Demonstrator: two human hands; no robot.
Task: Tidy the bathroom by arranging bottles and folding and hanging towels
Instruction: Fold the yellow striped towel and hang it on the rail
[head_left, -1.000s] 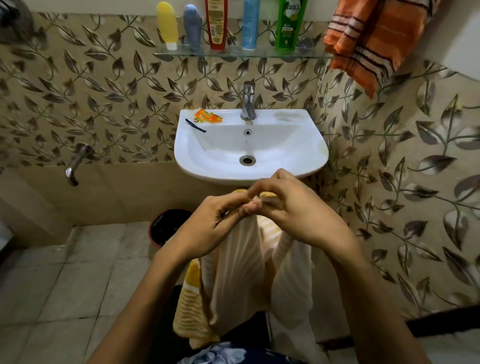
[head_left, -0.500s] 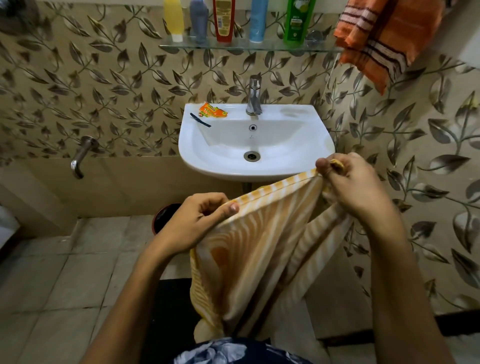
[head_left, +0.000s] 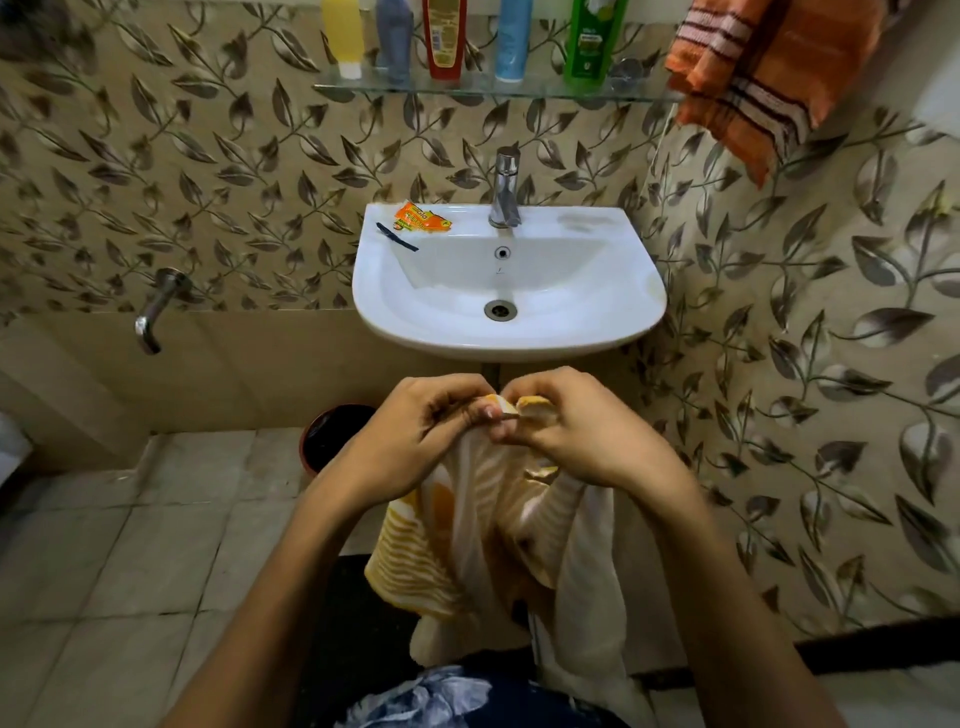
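A yellow and white striped towel (head_left: 467, 540) hangs doubled from both my hands, just below the sink. My left hand (head_left: 410, 441) and my right hand (head_left: 576, 431) touch each other and pinch the towel's top corners together. Several bottles stand in a row on the glass shelf (head_left: 644, 96) above: yellow (head_left: 342, 36), grey-blue (head_left: 395, 39), red (head_left: 444, 39), light blue (head_left: 513, 39) and green (head_left: 592, 41). An orange striped towel (head_left: 763, 78) hangs at the top right.
The white sink (head_left: 613, 317) with its tap (head_left: 505, 189) is fixed to the leaf-patterned wall; an orange sachet (head_left: 421, 218) and a dark strip lie on its rim. A wall spout (head_left: 153, 312) sticks out at left. A dark bucket (head_left: 332, 436) stands on the tiled floor.
Half a second ago my hands held the towel stretched wide apart. They have come together, folding the towel in half so it hangs down.
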